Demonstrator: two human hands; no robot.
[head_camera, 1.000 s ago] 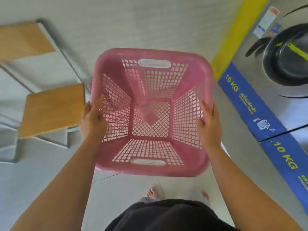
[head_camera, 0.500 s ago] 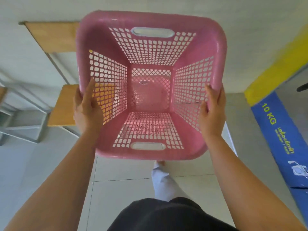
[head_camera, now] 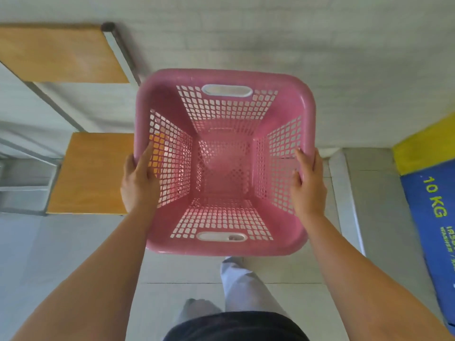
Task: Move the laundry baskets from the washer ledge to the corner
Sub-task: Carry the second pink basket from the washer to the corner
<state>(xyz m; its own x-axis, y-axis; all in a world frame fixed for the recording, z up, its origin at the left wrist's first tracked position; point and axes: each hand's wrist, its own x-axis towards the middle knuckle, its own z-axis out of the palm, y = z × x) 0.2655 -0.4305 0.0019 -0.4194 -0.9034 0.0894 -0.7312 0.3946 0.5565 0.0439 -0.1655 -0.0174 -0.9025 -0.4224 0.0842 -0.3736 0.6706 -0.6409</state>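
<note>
Lowered pink basket (head_camera: pixel 225 166), gripped by both hands, hides feet.

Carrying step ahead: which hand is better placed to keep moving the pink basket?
Neither alone. The left hand and right hand grip opposite side rims of the empty pink laundry basket at matching height; both should carry.

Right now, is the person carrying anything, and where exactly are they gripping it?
Yes: an empty pink laundry basket, held off the floor. The left hand grips its left rim and the right hand its right rim, not the slotted handles.
</note>
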